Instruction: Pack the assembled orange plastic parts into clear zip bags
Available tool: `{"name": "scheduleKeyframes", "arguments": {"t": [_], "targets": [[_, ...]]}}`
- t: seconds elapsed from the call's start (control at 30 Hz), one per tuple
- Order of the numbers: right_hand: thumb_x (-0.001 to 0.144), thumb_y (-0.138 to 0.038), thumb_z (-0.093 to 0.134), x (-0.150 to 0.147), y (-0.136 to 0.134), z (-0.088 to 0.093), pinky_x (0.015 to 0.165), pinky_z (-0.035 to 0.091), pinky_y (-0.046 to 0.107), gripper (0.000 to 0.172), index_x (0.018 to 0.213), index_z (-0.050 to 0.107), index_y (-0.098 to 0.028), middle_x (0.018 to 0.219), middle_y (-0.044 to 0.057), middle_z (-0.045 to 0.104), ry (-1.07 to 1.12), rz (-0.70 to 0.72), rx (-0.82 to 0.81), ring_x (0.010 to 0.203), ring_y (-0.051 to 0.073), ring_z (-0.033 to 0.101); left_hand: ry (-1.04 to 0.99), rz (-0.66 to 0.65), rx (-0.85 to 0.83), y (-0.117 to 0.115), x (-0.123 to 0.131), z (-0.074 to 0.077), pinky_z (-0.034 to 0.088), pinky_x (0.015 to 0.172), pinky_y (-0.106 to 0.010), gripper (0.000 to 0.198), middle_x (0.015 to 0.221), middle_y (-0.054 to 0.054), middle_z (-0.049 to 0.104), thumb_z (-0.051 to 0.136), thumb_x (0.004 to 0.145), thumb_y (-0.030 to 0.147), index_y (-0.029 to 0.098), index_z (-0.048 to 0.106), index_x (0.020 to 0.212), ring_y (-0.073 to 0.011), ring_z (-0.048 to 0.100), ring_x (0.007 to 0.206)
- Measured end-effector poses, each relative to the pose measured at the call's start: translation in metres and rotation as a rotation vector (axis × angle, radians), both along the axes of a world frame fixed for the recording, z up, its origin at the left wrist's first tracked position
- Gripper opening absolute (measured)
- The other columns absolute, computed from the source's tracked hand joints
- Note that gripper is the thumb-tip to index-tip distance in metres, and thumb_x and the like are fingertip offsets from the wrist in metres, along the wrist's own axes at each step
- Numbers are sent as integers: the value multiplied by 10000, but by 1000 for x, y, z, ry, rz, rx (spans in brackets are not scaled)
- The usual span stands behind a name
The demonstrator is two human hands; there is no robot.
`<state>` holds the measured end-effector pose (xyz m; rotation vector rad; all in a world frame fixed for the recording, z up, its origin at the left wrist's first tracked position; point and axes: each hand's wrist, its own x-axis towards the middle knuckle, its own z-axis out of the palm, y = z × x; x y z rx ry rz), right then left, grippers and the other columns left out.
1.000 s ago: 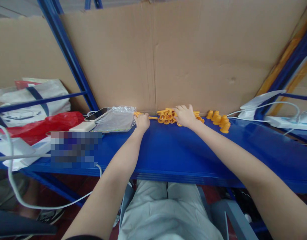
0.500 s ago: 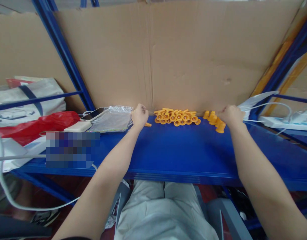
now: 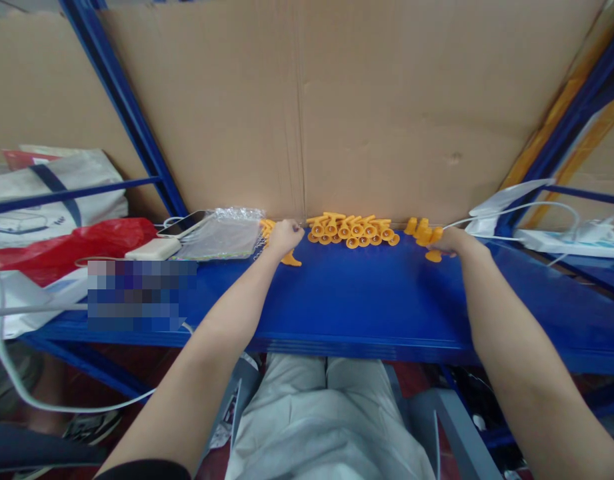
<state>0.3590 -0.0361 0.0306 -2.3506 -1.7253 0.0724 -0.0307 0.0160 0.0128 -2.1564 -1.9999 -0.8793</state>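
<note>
My left hand is closed around a small orange plastic part that sticks out below the fist, at the back of the blue shelf. A few more orange parts lie just left of it. My right hand is closed on an orange part from the small group at the right. Between the hands a row of several assembled orange pieces lies against the cardboard wall.
A clear plastic bag, a phone and a white power bank lie left of my left hand. A red bag and white tote sit further left. White cables and a power strip are at right.
My right hand left the middle pile, moved right to the small group and closed on a part. My left hand pulled an orange part out toward the shelf front.
</note>
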Motion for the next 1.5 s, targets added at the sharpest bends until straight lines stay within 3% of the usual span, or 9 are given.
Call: {"name": "scheduleKeyframes", "arguments": {"t": [0.1,0.27,0.43,0.67,0.8,0.97,1.1,1.3,1.5], "targets": [[870,-186,664,-18,-4,5,558,474,243,83,799,649,-146,629,41,604,82,12,-165,567,134,573,45,-29,5,-5,2,2,514,793,-289,258,931,-132,773,551,864,264,163,785,898,-265,712,928],[862,-275,688,-41,-3,-1,612,515,304,296,609,596,-152,641,87,622,74,129,-247,616,181,628,21,-96,73,-14,9,9,509,813,-291,315,1009,-129,769,514,928,318,161,784,963,-259,701,978],[838,-328,706,-50,7,-9,623,525,361,306,590,641,-159,650,112,663,92,362,-212,607,215,657,-62,-200,50,-25,22,13,505,799,-277,330,933,-108,764,496,962,331,132,759,971,-222,702,891],[783,-318,721,-57,10,-8,698,521,413,133,731,695,-198,711,107,690,-80,371,-46,728,294,696,-189,-325,-141,-38,44,7,505,618,-221,337,837,-29,734,420,1016,365,179,642,1190,-111,632,531],[749,-262,723,-59,9,-8,721,521,393,117,858,704,-222,854,108,731,-129,430,109,817,304,699,-1,-376,-259,-44,49,8,492,610,-219,227,854,-56,737,595,927,301,137,691,1051,-120,631,573],[781,-218,669,-63,7,-5,835,523,416,158,928,726,-216,1021,123,747,-140,466,144,962,320,696,309,-506,-337,-44,44,10,493,686,-231,118,846,-64,744,613,860,159,132,723,895,-171,679,756],[801,-250,667,-63,11,-7,914,515,443,256,1044,744,-222,1122,124,740,-147,525,181,1049,329,681,425,-519,-279,-49,42,16,496,841,-265,191,1036,-97,751,550,924,204,150,724,982,-216,684,997],[811,-287,683,-64,15,-11,967,514,403,307,1106,747,-232,1137,79,742,-150,594,219,1067,290,684,546,-361,-341,-65,41,24,491,930,-357,389,1331,-111,651,354,1033,358,249,577,1333,-281,635,1183],[816,-264,696,-74,8,-6,895,531,405,230,1025,759,-192,1053,109,753,-148,641,207,990,303,697,524,-430,-322,-57,40,21,487,849,-304,277,1192,-90,711,480,987,368,250,662,1158,-269,656,1114]]}}
